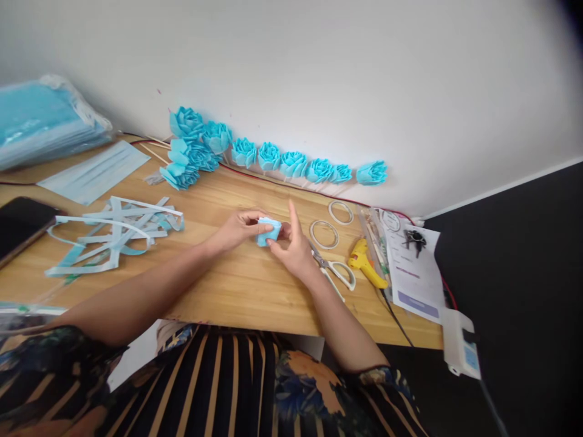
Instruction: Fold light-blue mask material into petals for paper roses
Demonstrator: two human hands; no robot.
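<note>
My left hand (243,229) pinches a small folded piece of light blue fabric (268,233) from its left side, thumb lying across the top. On the other side my right hand (294,246) grips the same piece between thumb and fingers, while its index finger points up and away. Both hands hover over the middle of the wooden table (214,297). White-handled scissors (334,270) lie just right of my right hand, partly hidden behind it. Left of my hands is a tangle of cut blue and white strips (116,233).
Several blue fabric flowers (294,164) line the wall. A mask sheet (95,173), a bagged mask stack (40,121) and a phone (22,224) are left. Tape rolls (324,235), a yellow glue gun (367,264), paper (410,273), keys (414,240) and a power strip (460,343) are right.
</note>
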